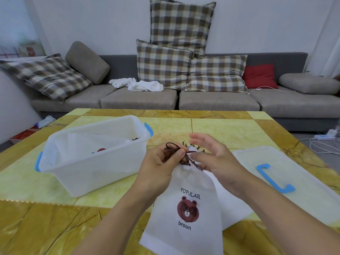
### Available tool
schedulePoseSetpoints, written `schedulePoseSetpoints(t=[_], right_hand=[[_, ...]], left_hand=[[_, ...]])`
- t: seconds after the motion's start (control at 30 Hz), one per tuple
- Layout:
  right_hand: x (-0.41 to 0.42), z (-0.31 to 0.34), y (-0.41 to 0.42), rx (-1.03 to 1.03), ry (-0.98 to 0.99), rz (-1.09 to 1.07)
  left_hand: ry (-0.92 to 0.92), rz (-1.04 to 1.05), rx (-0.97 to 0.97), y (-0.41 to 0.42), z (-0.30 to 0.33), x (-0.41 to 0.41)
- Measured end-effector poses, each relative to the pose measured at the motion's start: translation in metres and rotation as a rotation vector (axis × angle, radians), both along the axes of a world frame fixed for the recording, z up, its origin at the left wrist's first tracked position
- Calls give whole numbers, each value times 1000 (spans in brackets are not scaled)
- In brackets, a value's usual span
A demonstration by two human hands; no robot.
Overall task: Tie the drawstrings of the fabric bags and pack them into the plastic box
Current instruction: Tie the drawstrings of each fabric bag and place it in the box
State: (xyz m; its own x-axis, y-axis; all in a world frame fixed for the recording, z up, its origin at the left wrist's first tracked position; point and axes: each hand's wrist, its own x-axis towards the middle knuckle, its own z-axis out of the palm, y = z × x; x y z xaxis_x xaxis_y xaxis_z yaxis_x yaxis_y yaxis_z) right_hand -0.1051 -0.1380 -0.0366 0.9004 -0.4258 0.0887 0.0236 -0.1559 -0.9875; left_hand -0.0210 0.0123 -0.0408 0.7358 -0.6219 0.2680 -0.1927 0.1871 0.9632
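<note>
The bag (191,205) lies on the table (220,129) just in front of the person, its gathered neck raised between both hands, with the box (92,159) beside it to the left. The left hand (161,162) pinches the dark cord (174,147) in a loop; the right hand (215,157) has its fingers spread and loose, thumb touching the cord. The cloth looks thin, limp and light, so hold it at the bunched neck, since the slim cord could slip.
</note>
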Motion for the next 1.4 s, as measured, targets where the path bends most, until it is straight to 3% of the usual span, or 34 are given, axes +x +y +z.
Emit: schedulePoseSetpoints(t=[0.13, 0.3, 0.5, 0.8, 1.0, 1.23, 1.4], right_hand=[[-1, -2, -2, 166, -11, 231], [-3, -3, -9, 191, -93, 270], [0, -2, -8, 201, -144, 99], [-3, 6, -5, 307, -61, 13], [-5, 10, -3, 424, 39, 94], [-10, 8, -7, 194, 259, 90], [-9, 10, -5, 128, 200, 66]], left_hand=[[-10, -102, 18, 2, 1, 0], [2, -102, 34, 5, -1, 5], [17, -103, 35, 4, -2, 4], [64, -37, 42, 1, -4, 3], [72, 77, 78, -3, -10, 3], [154, 191, 29, -8, -11, 3], [109, 234, 58, -8, -11, 2]])
